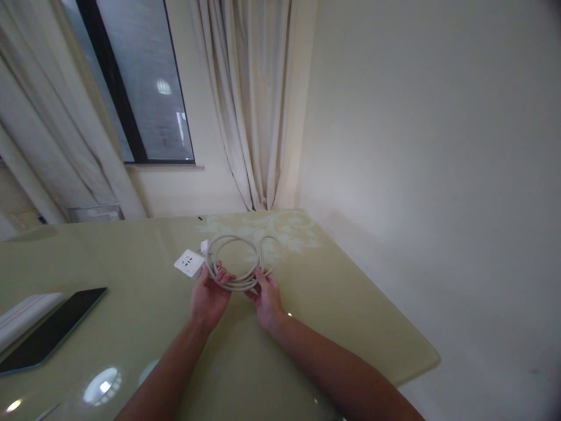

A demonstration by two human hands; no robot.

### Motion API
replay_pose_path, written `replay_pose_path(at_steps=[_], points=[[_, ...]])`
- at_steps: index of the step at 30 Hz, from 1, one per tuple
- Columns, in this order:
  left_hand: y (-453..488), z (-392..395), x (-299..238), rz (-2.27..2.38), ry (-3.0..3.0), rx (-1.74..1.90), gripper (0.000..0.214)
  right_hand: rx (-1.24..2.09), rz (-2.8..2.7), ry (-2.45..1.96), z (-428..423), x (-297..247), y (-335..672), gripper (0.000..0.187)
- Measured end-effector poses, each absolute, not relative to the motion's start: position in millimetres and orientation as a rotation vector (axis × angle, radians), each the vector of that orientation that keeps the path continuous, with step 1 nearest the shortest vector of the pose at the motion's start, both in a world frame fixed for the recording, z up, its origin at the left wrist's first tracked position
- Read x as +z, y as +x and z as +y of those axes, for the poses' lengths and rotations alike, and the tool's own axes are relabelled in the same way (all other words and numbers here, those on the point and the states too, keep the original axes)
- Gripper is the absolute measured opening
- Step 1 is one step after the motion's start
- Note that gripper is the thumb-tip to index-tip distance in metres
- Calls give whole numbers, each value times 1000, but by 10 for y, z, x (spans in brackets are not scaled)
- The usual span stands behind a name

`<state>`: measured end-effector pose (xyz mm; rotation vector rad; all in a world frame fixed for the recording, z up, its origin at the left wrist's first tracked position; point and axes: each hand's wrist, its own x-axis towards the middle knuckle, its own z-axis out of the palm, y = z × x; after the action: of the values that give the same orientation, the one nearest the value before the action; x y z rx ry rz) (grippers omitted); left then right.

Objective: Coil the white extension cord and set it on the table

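Note:
A white cable [239, 257] lies coiled in loops on the pale green table [350, 304], with a white socket block [189, 262] at its left end. My left hand [209, 295] grips the near left side of the coil, fingers curled round the strands. My right hand [266, 296] pinches the same bundle just to the right. Both hands sit close together near the table's middle, holding the loops together.
A dark tablet [50, 335] lies at the table's left, beside a white folded item [24, 318]. Cream curtains [252, 105] and a window [140, 88] stand behind the table. A bare wall [438, 146] runs along the right edge.

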<state>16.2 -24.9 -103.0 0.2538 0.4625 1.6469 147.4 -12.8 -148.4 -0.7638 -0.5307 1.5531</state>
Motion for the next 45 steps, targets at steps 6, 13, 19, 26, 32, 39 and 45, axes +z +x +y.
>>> replay_pose_path(at_steps=[6,13,19,26,32,39,45], points=[[167,-170,-1123,648,319,1664,33,1375,-682,-814,-16,-1527,1525,47],[161,-149,-1127,763,263,1720,30,974,-945,-981,72,-1585,1572,45],[93,-152,-1059,707,151,1741,33,1092,-983,-824,-11,-1477,1542,43],[-15,-164,-1027,701,107,1716,30,1258,-966,-740,-16,-1376,1538,50],[93,-170,-1049,771,207,1716,24,1216,-1049,-802,2,-1352,1596,52],[174,-202,-1111,936,482,1666,40,1108,-1268,-963,3,-1383,1722,42],[110,-209,-1130,905,496,1536,46,750,-1454,-1135,121,-1481,1836,47]])
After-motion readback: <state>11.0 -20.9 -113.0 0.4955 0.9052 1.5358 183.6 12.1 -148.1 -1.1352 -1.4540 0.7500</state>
